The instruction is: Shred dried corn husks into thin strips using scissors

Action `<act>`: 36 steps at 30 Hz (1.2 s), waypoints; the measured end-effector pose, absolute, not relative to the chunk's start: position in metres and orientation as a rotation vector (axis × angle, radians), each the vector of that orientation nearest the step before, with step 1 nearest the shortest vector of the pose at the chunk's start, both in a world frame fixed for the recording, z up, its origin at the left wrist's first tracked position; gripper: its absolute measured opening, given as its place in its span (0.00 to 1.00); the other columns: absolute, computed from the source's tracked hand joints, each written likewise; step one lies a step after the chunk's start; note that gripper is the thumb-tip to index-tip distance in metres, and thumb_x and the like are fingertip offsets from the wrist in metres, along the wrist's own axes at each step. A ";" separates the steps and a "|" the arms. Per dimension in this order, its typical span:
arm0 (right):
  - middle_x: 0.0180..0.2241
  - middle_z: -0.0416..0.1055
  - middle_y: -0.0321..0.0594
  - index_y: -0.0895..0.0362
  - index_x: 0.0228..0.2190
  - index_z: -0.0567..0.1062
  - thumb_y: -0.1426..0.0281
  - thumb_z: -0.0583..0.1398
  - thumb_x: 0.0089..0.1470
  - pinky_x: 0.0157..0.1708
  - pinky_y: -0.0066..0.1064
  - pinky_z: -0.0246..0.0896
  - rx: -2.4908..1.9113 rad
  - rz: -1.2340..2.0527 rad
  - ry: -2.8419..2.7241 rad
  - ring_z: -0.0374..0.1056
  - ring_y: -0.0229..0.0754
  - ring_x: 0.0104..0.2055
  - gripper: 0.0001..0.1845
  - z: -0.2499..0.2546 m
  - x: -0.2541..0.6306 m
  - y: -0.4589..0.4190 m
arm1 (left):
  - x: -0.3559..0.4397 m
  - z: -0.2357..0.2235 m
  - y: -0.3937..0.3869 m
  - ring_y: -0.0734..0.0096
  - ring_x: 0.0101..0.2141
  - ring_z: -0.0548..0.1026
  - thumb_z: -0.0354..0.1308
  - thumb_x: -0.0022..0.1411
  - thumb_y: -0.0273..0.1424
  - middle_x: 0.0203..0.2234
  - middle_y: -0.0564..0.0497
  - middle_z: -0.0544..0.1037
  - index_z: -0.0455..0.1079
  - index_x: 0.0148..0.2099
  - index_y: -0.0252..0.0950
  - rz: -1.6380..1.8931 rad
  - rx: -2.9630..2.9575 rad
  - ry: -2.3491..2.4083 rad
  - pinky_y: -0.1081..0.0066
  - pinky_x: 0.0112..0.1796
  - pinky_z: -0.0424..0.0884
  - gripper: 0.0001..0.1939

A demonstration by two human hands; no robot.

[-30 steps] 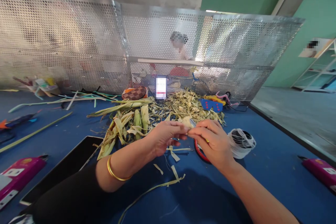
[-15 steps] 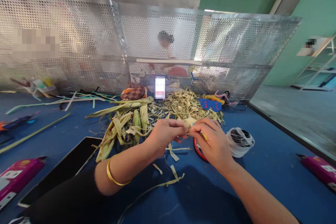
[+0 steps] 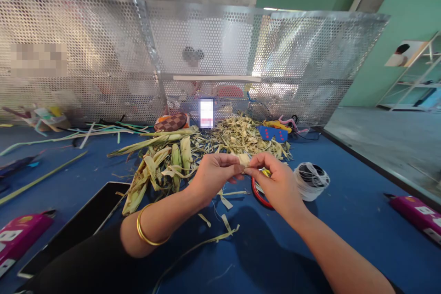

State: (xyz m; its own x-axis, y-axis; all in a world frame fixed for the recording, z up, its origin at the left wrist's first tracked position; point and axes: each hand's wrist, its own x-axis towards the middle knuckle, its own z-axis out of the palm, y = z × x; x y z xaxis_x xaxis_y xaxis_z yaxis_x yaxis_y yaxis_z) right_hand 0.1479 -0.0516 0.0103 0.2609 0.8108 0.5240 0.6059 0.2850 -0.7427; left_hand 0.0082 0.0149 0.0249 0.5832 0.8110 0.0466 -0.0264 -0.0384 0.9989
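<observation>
My left hand (image 3: 212, 175) and my right hand (image 3: 275, 182) meet above the blue table (image 3: 347, 220), both pinched on a small pale piece of corn husk (image 3: 244, 159) held between them. A gold bangle (image 3: 144, 235) circles my left wrist. Something yellow (image 3: 265, 172) shows under my right fingers; I cannot make out what it is. Beneath my right hand lies a red ring-shaped object (image 3: 259, 195). A spool of white thread (image 3: 312, 181) sits just right of my right hand. Husk strips (image 3: 220, 234) lie below my hands.
A heap of corn husks and cobs (image 3: 179, 158) lies behind my hands, with shredded husk (image 3: 246, 135) beyond it. A dark tablet (image 3: 82, 223) lies at the left. Magenta tools (image 3: 416, 216) (image 3: 17, 234) sit at both sides. A perforated metal screen (image 3: 103, 55) walls the back.
My hands stay pinched together on the husk piece, and my fingers have worked slightly around it. The view has drifted a little.
</observation>
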 end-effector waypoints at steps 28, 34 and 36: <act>0.25 0.70 0.34 0.54 0.35 0.67 0.67 0.59 0.51 0.33 0.33 0.63 -1.227 0.618 -1.277 0.69 0.40 0.29 0.08 0.008 0.152 -0.047 | 0.006 0.026 0.018 0.80 0.21 0.69 0.65 0.43 0.28 0.21 0.51 0.75 0.73 0.27 0.31 0.673 1.243 0.663 0.75 0.28 0.65 0.06; 0.36 0.71 0.41 0.52 0.36 0.73 0.75 0.55 0.55 0.39 0.36 0.63 -1.124 -0.301 -1.753 0.68 0.42 0.39 0.09 0.010 0.156 -0.053 | 0.004 0.031 0.018 0.80 0.20 0.68 0.64 0.43 0.26 0.18 0.53 0.72 0.70 0.24 0.32 0.633 1.091 0.722 0.76 0.26 0.64 0.05; 0.33 0.71 0.40 0.51 0.35 0.75 0.77 0.56 0.54 0.36 0.36 0.63 -1.088 -0.452 -1.806 0.67 0.42 0.36 0.11 0.010 0.157 -0.053 | 0.004 0.032 0.018 0.80 0.20 0.68 0.64 0.43 0.25 0.17 0.53 0.72 0.69 0.23 0.32 0.594 1.077 0.715 0.76 0.26 0.63 0.05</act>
State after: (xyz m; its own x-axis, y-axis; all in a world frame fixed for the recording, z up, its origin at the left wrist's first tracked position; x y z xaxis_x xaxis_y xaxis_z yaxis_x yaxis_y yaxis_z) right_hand 0.1569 -0.0533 0.0097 -0.1574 0.4816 0.8621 0.8308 0.5365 -0.1481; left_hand 0.0037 0.0177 0.0321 0.6360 0.7374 -0.2273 -0.0892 0.3628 0.9276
